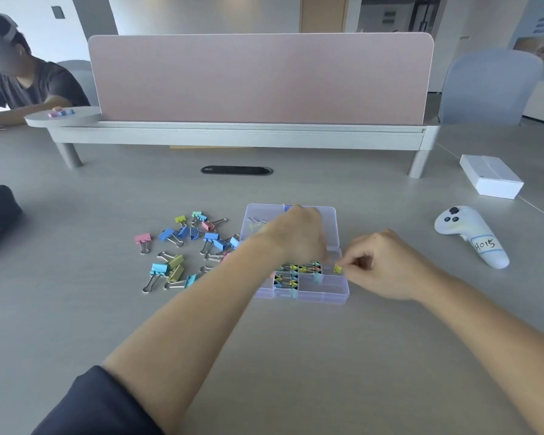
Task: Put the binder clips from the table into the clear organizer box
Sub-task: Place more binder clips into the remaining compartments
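The right hand (380, 265) pinches a small yellow clip (337, 269) at the right rim of the box (327, 298). The left hand (292, 237), grip unclear, reaches across and could knock it astray.

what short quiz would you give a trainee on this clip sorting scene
1. True or false: the right hand pinches a small yellow binder clip at the right edge of the clear organizer box.
2. Where do the loose binder clips lie on the table? A) left of the box B) right of the box C) behind the box
3. Name the white handheld device lying right of the box.
Key: 1 true; 2 A; 3 the controller.
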